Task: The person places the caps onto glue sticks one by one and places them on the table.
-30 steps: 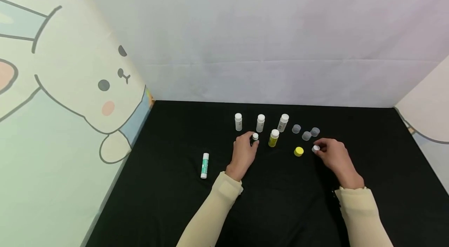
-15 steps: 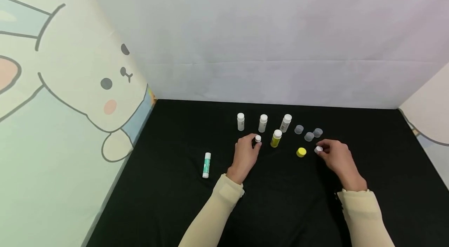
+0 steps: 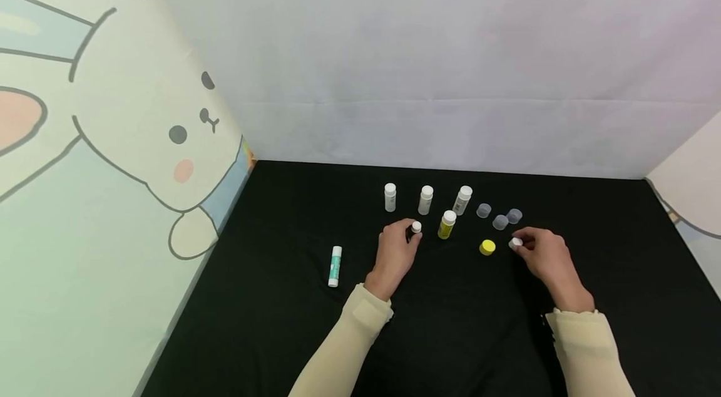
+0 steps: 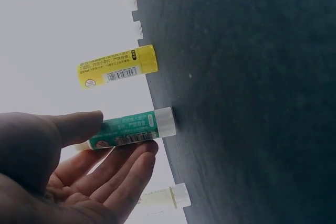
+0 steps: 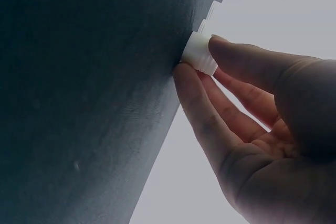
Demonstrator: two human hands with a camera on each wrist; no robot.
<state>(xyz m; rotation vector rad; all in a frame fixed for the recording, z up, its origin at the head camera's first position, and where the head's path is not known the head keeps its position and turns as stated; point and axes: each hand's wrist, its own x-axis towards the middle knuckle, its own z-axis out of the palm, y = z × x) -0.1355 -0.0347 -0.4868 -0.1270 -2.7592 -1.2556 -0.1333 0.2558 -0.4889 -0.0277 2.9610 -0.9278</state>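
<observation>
The left hand [image 3: 392,253] is clamped on a green tube [image 4: 128,130], with the thumb on one side and the fingers on the other. This tube stands upright, and its white foot touches the dark worktop [image 3: 450,328]. The right hand [image 3: 549,257] pinches a small white cap [image 5: 198,52] between thumb and fingertips. The cap is very close to the worktop, but I cannot tell if it touches it.

Just to the right of the left hand there stands a yellow tube [image 3: 445,230] with a white top. Beyond the left hand, three white tubes [image 3: 425,201] stand upright in a row, apart from one another. To the left of the same hand, well apart from it, is a teal tube [image 3: 335,265] with white ends.

Near the right hand, on its left side, is a yellow cap [image 3: 487,247]. A little further ahead and to the left of this hand are three translucent cups [image 3: 500,222], two of them just beside each other.

Both forearms wear cream sleeves [image 3: 340,347]. Far to the left of the hands, the wall shows a drawn rabbit [image 3: 152,134].
</observation>
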